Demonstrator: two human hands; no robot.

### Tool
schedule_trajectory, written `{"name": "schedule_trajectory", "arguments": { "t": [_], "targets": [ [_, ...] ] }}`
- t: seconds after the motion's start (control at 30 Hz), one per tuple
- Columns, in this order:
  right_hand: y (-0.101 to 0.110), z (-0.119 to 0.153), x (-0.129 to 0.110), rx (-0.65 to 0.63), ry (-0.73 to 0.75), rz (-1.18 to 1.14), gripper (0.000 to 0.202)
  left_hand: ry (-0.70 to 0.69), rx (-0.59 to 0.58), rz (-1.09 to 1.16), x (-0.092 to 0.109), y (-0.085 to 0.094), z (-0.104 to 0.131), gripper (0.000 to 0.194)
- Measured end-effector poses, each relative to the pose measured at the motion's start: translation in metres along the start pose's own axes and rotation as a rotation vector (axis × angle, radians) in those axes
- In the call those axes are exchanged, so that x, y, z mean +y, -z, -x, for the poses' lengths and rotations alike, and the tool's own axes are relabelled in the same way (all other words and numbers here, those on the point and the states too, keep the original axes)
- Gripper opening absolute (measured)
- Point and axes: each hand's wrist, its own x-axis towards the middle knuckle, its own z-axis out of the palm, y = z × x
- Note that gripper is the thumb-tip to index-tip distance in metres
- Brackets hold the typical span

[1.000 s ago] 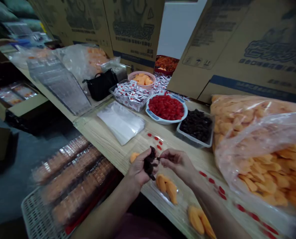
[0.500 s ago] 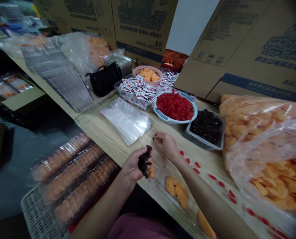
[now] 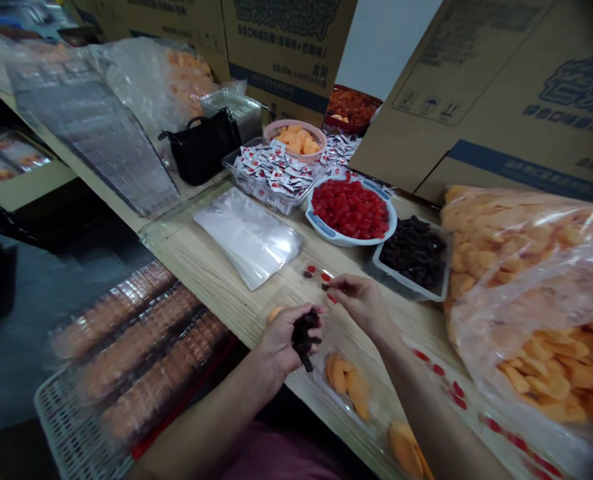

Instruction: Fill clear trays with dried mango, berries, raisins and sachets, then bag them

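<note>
Head view: bowl (image 3: 326, 231) and tub (image 3: 401, 281), apparently in contact, beyond right fingers (image 3: 349, 283).

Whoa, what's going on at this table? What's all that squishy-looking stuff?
Someone is handling small dark pieces. The left hand cups a clump of dark pieces, and the right hand pinches a single dark piece near some little red pieces. Beyond the hands, a bowl heaped with red pieces stands beside a tub of dark ones. Nearer the person, curved orange pieces lie in clear plastic.
</note>
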Motion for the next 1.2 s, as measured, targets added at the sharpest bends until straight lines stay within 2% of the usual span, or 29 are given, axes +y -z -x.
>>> {"name": "schedule_trajectory", "arguments": {
  "t": [0.1,0.17,0.23,0.37,0.5,0.57,0.67,0.77,0.83,0.97,1.03,1.2],
  "targets": [
    [-0.010,-0.014,0.009,0.055,0.015,0.297,0.013,0.000,0.011,0.033,0.002,0.002,0.001,0.026],
    [-0.015,-0.017,0.009,0.032,0.056,0.450,0.014,-0.012,0.024,0.041,0.003,0.003,0.001,0.029],
    [-0.017,-0.015,0.004,0.001,0.115,0.508,0.017,-0.021,0.026,0.038,0.003,0.004,0.000,0.033],
    [-0.005,0.008,-0.017,-0.011,0.186,0.336,0.015,-0.012,0.027,0.021,-0.002,-0.001,0.001,0.034],
    [0.011,0.048,-0.038,-0.162,0.200,0.091,0.010,0.010,0.064,-0.009,-0.018,-0.010,0.000,0.029],
    [0.016,0.065,-0.041,-0.178,0.191,0.062,0.010,0.035,0.061,-0.031,-0.028,-0.013,-0.002,0.029],
    [0.019,0.074,-0.032,-0.172,0.108,-0.012,0.010,0.096,0.077,-0.038,-0.040,-0.013,-0.005,0.031],
    [0.022,0.065,-0.015,-0.153,-0.042,-0.218,0.011,0.105,0.097,-0.033,-0.042,-0.011,-0.006,0.032],
    [0.026,0.054,-0.003,-0.079,-0.112,-0.305,0.017,0.076,0.088,-0.044,-0.040,-0.010,-0.004,0.031],
    [0.039,0.040,0.018,0.131,-0.120,-0.140,0.022,0.008,0.082,-0.069,-0.034,-0.009,0.002,0.033],
    [0.047,0.042,0.026,0.189,-0.105,-0.039,0.022,-0.035,0.097,-0.079,-0.033,-0.009,0.003,0.034],
    [0.047,0.055,0.033,0.155,-0.021,0.198,0.017,-0.079,0.090,-0.121,-0.034,-0.010,0.000,0.030]
  ]
}}
